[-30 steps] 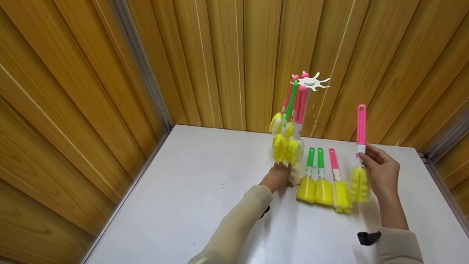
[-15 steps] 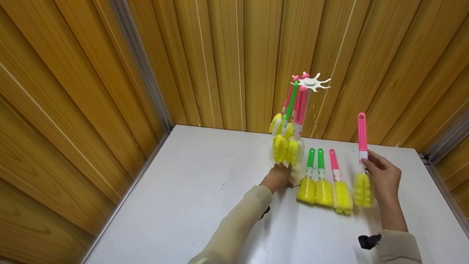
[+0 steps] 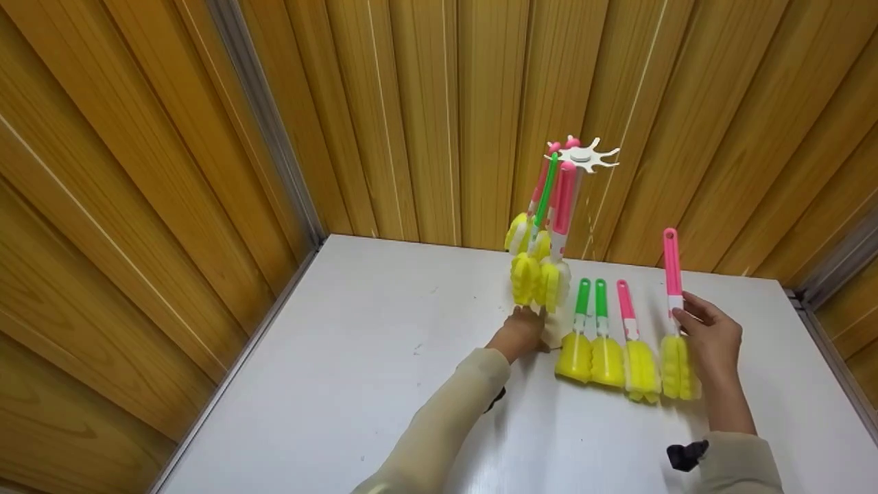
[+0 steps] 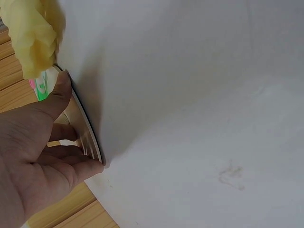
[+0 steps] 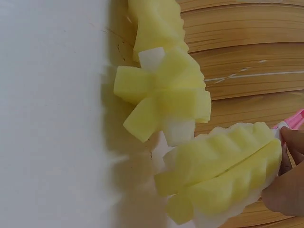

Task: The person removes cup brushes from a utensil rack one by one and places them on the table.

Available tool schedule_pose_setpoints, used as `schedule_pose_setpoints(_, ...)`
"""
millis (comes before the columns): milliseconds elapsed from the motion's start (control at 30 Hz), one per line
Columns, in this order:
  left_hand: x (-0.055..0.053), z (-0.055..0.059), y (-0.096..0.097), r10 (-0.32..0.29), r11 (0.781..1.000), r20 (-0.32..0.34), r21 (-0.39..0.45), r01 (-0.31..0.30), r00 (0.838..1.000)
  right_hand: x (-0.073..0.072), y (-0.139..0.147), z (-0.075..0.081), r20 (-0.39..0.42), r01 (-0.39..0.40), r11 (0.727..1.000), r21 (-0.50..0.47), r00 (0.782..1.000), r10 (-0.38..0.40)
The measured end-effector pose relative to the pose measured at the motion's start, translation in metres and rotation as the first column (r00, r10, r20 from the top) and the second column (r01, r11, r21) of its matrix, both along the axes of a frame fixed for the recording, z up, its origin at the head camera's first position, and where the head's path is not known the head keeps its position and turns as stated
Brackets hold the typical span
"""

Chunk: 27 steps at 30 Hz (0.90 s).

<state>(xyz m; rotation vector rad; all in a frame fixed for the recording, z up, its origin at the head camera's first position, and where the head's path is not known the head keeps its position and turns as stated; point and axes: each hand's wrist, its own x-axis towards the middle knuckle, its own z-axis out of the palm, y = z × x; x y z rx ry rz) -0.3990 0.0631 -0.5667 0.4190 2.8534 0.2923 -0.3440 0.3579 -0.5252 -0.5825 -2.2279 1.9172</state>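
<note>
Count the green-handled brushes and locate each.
3. One green-handled brush is on the table, a second just right of it; a third hangs from the white rack. Others on the rack may be hidden.

Seeing smooth, slightly glossy plastic on pink handle and green handle; noting matt, ridged foam on yellow brush head; getting smooth, faintly shiny tabletop, wood-grain wall panels, matt cloth sleeve, dull metal corner strip.

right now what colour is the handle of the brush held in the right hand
The handle is pink, showing best in the head view.
</note>
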Motion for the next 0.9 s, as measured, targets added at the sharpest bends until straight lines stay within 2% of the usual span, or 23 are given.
schedule_pose_setpoints(33, 0.002, -0.001, 0.000, -0.035, 0.997, -0.010, -0.075, 0.035, 0.999, -0.001, 0.000, -0.001, 0.008, 0.000, 1.000, 0.002, 1.000, 0.000)
schedule_pose_setpoints(67, 0.004, -0.001, -0.001, -0.081, 0.983, -0.021, -0.167, 0.076, 0.997, -0.001, 0.000, -0.001, 0.012, -0.002, 1.000, 0.004, 1.000, 0.002)
schedule_pose_setpoints(233, 0.007, -0.001, -0.003, -0.075, 0.990, -0.032, -0.122, 0.071, 0.997, -0.003, 0.000, -0.002, -0.010, -0.017, 1.000, -0.017, 1.000, 0.017)
schedule_pose_setpoints(400, 0.006, -0.002, -0.003, -0.030, 0.998, 0.005, -0.052, 0.030, 1.000, -0.005, 0.001, -0.004, -0.036, -0.029, 0.999, -0.021, 0.999, 0.028)
schedule_pose_setpoints(600, 0.007, -0.003, -0.004, 0.010, 0.998, 0.047, 0.056, -0.012, 0.999, -0.012, 0.004, -0.006, 0.013, -0.037, 0.999, 0.023, 0.999, 0.037)
schedule_pose_setpoints(733, 0.006, -0.003, -0.004, 0.001, 1.000, 0.038, 0.028, -0.002, 0.999, -0.016, 0.004, -0.009, 0.050, -0.046, 0.998, 0.050, 0.998, 0.044)
schedule_pose_setpoints(833, 0.005, -0.003, -0.003, -0.013, 1.000, 0.022, -0.014, 0.014, 1.000, -0.018, 0.003, -0.011, 0.044, -0.045, 0.998, 0.038, 0.998, 0.043)
schedule_pose_setpoints(900, 0.005, -0.003, -0.003, -0.041, 0.996, 0.003, -0.076, 0.041, 0.999, -0.018, 0.003, -0.013, 0.024, -0.032, 0.999, 0.000, 0.999, 0.032)
